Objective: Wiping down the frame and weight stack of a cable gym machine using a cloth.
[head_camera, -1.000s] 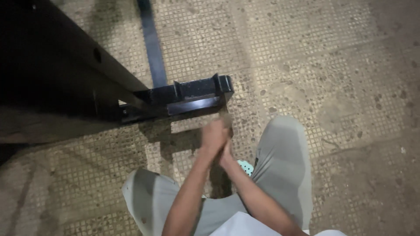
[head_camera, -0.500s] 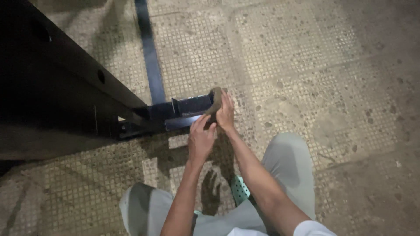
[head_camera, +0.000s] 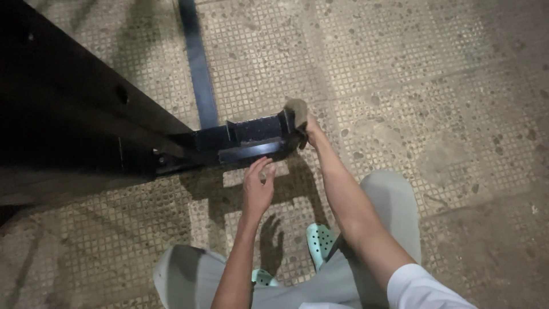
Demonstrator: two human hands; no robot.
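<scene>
left hand (head_camera: pixel 258 189) dropped off black metal frame (head_camera: pixel 251 137), open; right hand (head_camera: pixel 309 127) still pressing cloth (head_camera: pixel 296 109) on frame end.

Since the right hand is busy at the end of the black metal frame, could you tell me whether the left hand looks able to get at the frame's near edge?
Probably yes: the left hand hovers open just below the black metal frame, with only bare tiled floor between them.
</scene>
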